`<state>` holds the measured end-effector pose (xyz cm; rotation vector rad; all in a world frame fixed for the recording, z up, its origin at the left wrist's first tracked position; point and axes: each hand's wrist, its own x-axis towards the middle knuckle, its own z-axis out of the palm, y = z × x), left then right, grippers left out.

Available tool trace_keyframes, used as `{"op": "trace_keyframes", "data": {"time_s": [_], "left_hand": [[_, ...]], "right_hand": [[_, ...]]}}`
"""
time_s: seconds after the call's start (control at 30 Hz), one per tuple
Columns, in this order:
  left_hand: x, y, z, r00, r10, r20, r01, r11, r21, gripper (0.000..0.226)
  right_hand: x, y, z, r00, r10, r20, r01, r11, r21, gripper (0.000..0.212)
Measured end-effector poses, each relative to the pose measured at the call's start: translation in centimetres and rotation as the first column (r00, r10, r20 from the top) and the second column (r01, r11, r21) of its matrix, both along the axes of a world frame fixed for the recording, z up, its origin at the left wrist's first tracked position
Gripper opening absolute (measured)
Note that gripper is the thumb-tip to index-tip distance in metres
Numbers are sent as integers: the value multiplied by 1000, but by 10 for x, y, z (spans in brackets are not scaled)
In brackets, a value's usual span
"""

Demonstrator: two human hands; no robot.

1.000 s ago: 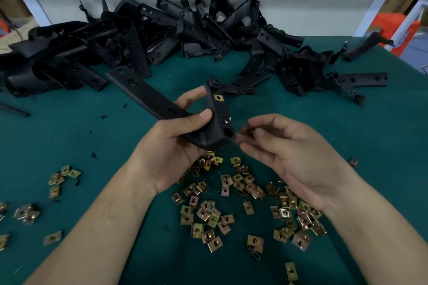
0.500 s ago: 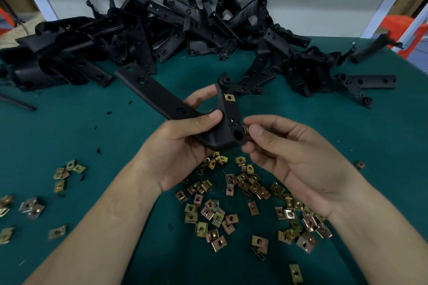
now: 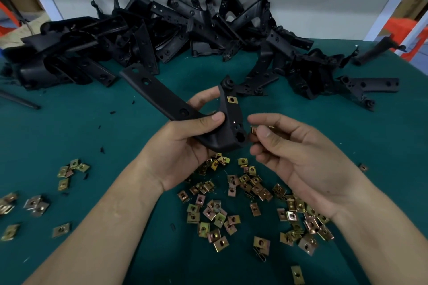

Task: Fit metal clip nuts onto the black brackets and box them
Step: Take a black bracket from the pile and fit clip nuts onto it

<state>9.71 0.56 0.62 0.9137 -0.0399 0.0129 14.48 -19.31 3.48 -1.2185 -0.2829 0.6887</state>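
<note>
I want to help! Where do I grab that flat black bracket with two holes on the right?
Pinch the bracket by its straight flat strap, coming from above on the right: that end lies flat and clear, while its knobbly end nears the pile.

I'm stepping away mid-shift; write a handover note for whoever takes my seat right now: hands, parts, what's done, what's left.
Left hand grips a black bracket at its bend. Right hand pinches a clip nut beside the bracket's lower hole.
Done: one fitted nut near the bracket's top end.
Left: seat the pinched nut, then box the bracket; no box in view.
Loose nuts lie on the green table; the bracket pile sits at the back.
</note>
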Motion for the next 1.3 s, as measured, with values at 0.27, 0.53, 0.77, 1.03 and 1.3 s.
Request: {"op": "trace_keyframes", "data": {"time_s": [0.27,0.53,0.77,1.03,1.3], "left_hand": [[0,1,-2,1000,-8,26,8,1000,2,44],[0,-1,0,1000,-15,28,15,1000,-8,42],[-2,-4,0,999,-28,31,27,999,27,42],[-2,-4,0,998,-42,38,40,997,63,44],[-4,-6,0,994,-96,60,89,990,110,40]], "right_hand": [[-2,3,1,997,-16,-75,22,997,70,19],[-1,2,3,994,-51,-98,62,992,114,22],[-2,2,3,997,-48,-60,53,996,77,21],[-1,-1,4,996,-12,-89,15,999,31,35],[6,-6,1,995,64,-76,-70,994,-89,51]]}}
